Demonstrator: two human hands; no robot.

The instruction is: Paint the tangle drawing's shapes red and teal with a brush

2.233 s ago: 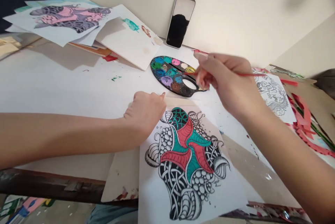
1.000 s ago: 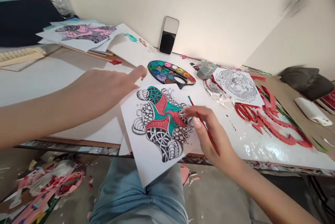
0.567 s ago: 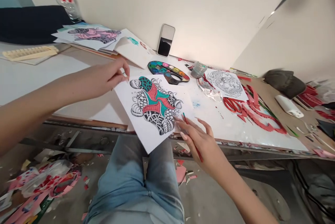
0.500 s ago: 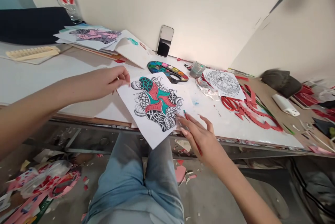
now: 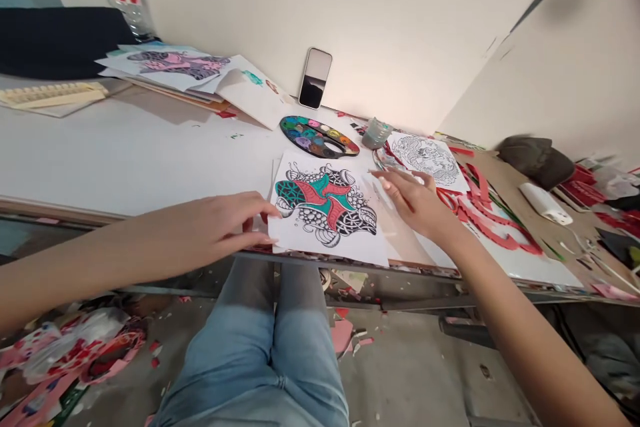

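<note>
Sheet of inked tangle pattern, coloured red and teal, lies flat on the table at its front edge, between the two hands. Left hand rests at the sheet's left side, its fingers loosely curled and slightly spread, their tips at the edge of the paper, with no firm pinch that I can make out. Right hand hovers over the sheet's upper right corner, its fingers stretched out and half open, just beyond the pattern. Blur there hides whether the brush is still between them, so I can't tell if they hold anything.

A moment ago the sheet sat skewed, a corner jutting past the table edge over the person's jeans. Now it has been turned about a quarter turn, so the teal lobe points left, and squared up on the table. The right hand has moved from below the sheet to above it, and the red brush handle no longer shows. Palette and phone still lie behind the sheet.
</note>
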